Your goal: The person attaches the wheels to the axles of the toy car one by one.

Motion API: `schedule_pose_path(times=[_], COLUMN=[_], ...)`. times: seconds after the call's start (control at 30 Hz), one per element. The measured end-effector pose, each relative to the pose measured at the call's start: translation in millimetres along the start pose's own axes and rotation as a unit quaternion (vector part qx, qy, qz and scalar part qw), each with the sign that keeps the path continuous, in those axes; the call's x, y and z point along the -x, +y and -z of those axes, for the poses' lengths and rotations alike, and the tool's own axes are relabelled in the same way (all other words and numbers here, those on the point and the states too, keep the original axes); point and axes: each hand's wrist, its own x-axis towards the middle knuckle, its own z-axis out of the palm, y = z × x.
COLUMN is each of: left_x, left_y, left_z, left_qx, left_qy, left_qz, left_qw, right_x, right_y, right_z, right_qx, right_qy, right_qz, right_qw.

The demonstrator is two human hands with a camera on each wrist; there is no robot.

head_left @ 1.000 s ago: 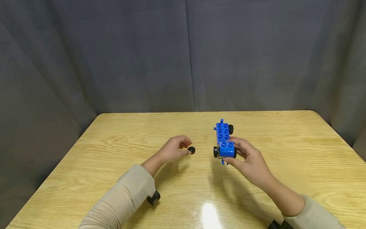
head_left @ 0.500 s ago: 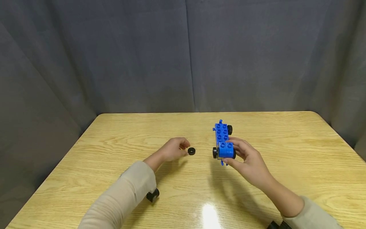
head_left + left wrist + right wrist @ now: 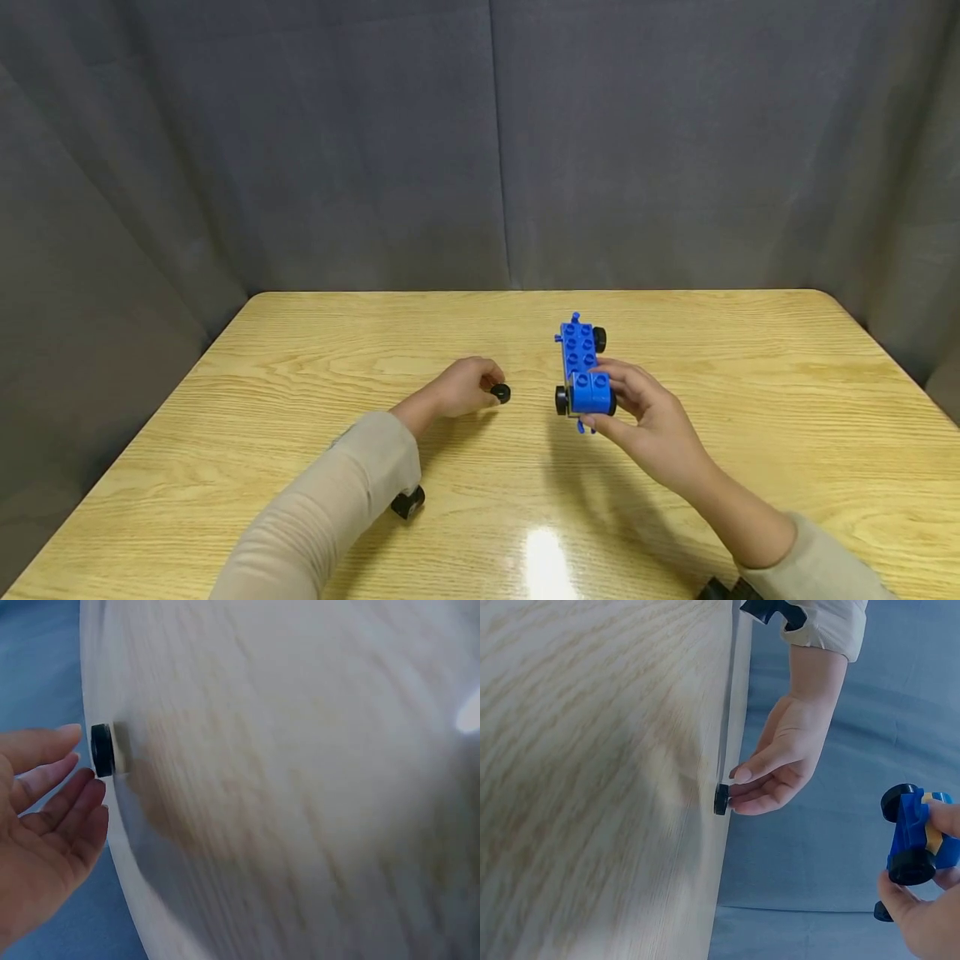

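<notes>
A toy vehicle (image 3: 579, 354) of blue studded blocks is held above the table in my right hand (image 3: 656, 429). Thumb and fingers grip its near end, around a blue block (image 3: 591, 393). Black wheels show on it, and at its far left corner a bare blue peg (image 3: 558, 338) sticks out. My left hand (image 3: 461, 389) is low over the table beside a small black tire (image 3: 103, 750). In the left wrist view its thumb and loosely bent fingers come up to the tire's upper side; whether they touch it is unclear. The tire appears to lie flat on the table.
The wood-grain table (image 3: 337, 333) spreads around both hands, with a grey curtain (image 3: 375, 150) behind its far edge. Dark wrist devices sit under both sleeves, the left one (image 3: 408, 502) low over the table.
My left fingers have come a little closer around the black tire. My right hand keeps its grip on the toy vehicle, which has shifted slightly left in view.
</notes>
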Motion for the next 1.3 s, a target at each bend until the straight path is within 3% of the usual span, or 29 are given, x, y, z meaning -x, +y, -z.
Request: schedule_pose_path(times=[0.63, 1.07, 1.3], left_x=[-9.7, -6.7, 0.3], left_y=[-0.1, 3.2, 0.6], left_z=[-6.6, -6.4, -3.6], left_qx=[-0.057, -0.066, -0.037], left_qy=[-0.015, -0.025, -0.015], left_qz=[0.001, -0.012, -0.012], left_qw=[0.9983, 0.9974, 0.9991], right_x=[-0.3, 1.8, 3.0], right_y=[1.7, 3.3, 3.5], right_z=[-0.1, 1.1, 2.2], right_qx=[-0.013, -0.015, -0.009], right_qy=[-0.005, -0.004, 0.001], right_qz=[0.003, 0.019, 0.025], right_qw=[0.9999, 0.9997, 0.9997])
